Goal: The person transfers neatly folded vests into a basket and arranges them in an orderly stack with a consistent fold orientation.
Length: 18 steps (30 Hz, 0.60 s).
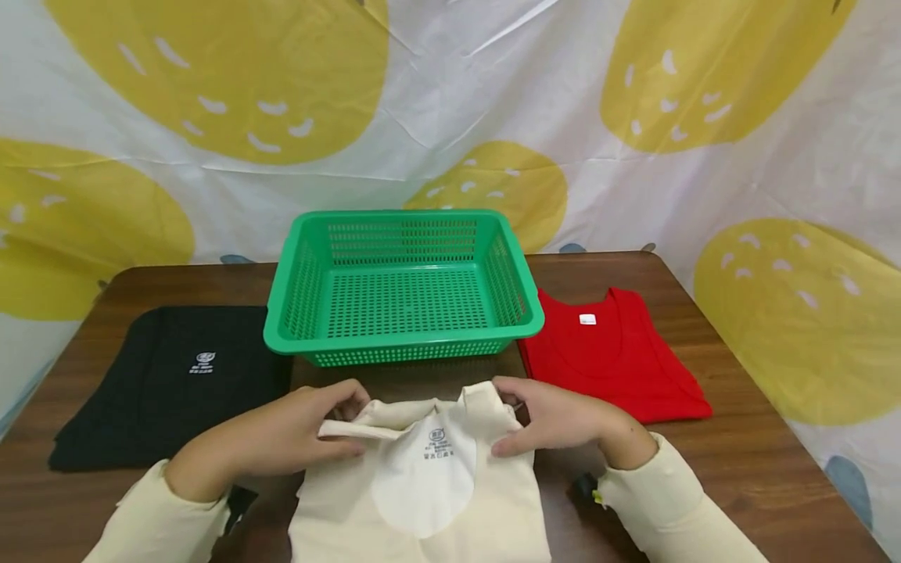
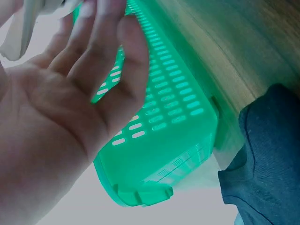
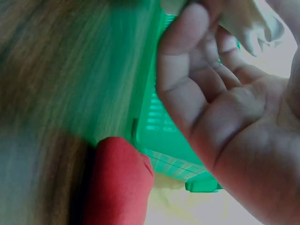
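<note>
A cream shirt (image 1: 507,500) with a pale lining panel and a small printed label lies at the table's near edge, its neckline partly lifted. My left hand (image 1: 303,426) pinches the collar's left side between thumb and fingers. On the opposite side, my right hand (image 1: 563,418) grips the shoulder edge, thumb in front and fingertips behind the cloth. In the left wrist view, only a bit of the cream fabric (image 2: 21,33) shows at the upper left. Beyond both hands stands a green plastic basket (image 1: 408,344) with nothing in it.
A folded black garment (image 1: 169,391) with a white print lies left on the brown wooden table (image 1: 760,477). To the right is a folded red garment (image 1: 598,360), its corner close beside the basket. A lemon-patterned curtain (image 1: 450,102) hangs behind the table.
</note>
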{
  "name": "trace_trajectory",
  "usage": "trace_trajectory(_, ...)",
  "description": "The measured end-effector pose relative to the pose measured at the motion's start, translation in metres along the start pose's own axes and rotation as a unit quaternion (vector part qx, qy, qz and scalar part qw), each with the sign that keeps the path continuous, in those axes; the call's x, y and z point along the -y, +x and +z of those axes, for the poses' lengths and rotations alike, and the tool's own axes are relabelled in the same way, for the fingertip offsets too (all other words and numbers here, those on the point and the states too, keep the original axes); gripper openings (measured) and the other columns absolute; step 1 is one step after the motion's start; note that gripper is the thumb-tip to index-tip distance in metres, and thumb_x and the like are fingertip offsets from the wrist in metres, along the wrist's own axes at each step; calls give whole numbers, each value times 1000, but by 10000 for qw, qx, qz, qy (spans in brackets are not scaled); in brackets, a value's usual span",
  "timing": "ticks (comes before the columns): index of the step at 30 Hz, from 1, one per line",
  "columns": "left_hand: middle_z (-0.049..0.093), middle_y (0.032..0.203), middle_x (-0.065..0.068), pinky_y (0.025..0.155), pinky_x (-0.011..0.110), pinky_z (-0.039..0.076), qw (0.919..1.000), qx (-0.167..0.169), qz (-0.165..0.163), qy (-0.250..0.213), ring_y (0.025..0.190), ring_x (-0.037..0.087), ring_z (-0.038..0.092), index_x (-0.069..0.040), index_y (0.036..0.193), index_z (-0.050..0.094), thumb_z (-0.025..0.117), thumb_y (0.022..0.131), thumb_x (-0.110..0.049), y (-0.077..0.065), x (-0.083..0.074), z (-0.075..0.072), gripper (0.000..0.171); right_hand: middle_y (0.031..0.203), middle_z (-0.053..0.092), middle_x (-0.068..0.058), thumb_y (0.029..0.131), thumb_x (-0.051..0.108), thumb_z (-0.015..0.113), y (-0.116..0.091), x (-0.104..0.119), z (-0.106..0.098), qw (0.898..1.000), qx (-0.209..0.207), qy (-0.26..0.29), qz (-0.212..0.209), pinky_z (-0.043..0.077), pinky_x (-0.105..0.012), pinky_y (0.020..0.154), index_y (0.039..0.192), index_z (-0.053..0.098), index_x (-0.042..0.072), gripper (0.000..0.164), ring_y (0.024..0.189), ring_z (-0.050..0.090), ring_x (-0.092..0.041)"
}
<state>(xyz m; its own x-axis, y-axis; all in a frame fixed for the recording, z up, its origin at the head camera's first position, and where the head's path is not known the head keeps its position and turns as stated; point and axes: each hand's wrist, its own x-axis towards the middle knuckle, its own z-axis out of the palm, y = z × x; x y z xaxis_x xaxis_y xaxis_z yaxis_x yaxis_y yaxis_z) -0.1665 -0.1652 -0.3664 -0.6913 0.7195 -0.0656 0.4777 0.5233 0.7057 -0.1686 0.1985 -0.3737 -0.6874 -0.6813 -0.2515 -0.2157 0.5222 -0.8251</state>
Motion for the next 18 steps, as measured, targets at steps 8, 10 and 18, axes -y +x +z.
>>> trace_trajectory(8, 65, 120, -7, 84, 26, 49, 9982, 586, -25, 110, 97, 5, 60, -29, 137, 44, 79, 85, -36, -3, 2, 1, 63, 112, 62, 3, 82, 25, 82, -2, -2, 5, 9983, 278, -488, 174, 54, -29, 84, 128, 48, 17, 58, 99, 62, -14)
trace_trajectory(10, 65, 120, -8, 86, 28, 50, 9979, 625, -159, 56, 99, 6, 61, -27, 137, 46, 80, 84, -34, -3, 2, 3, 64, 106, 64, 5, 82, 25, 81, -2, -3, 5, 9978, 274, -575, 158, 55, -28, 81, 121, 54, 18, 48, 93, 64, -11)
trace_trajectory(18, 68, 114, -8, 86, 30, 51, 9933, 996, -481, -331, 100, 8, 62, -17, 130, 61, 80, 83, -36, -2, 1, 7, 55, 99, 68, 6, 86, 22, 78, -8, -2, 0, 9970, 657, -408, -34, 55, -28, 80, 112, 61, 17, 31, 86, 66, -8)
